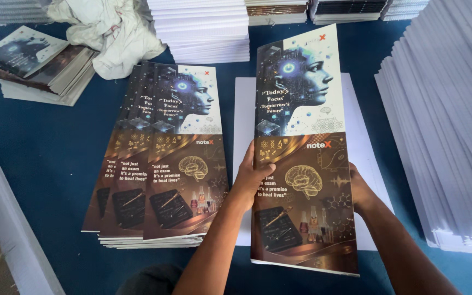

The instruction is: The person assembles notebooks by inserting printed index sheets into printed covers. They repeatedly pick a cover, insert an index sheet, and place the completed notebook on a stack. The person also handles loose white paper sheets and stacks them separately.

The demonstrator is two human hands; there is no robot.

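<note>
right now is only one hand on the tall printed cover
No, both hands grip it: the left hand on its left edge and the right hand on its right edge of the printed cover.

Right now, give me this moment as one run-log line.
left hand: grips printed cover at left edge | right hand: grips right edge | cover: over white sheet | cover stack: to left

open blue table [45, 158] lies left of the fanned booklet stack [159, 164]. tall white paper stacks [443, 125] wall the right side; white stacks [203, 27] and crumpled cloth [110, 33] block the far edge.
</note>
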